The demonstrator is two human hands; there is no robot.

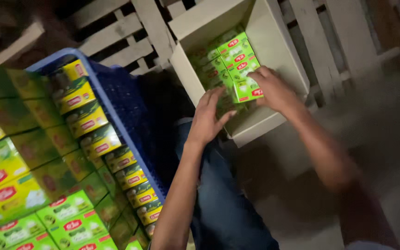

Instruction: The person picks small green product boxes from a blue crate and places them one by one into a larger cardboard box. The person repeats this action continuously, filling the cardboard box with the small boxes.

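Note:
A pale cardboard carton (274,32) stands open in front of me, with several small green boxes (230,55) laid in rows along its left side. My right hand (274,90) presses on the nearest green box (246,88) at the end of the row, fingers curled over its edge. My left hand (208,115) rests fingers-spread at the carton's near left wall, touching the boxes just below the row. Neither hand lifts anything clear of the carton.
A blue plastic crate (116,106) at my left is packed with many green and yellow boxes (33,185). Wooden pallet slats (130,32) lie behind the carton. My blue trouser leg (223,199) is below, and dark floor spreads to the right.

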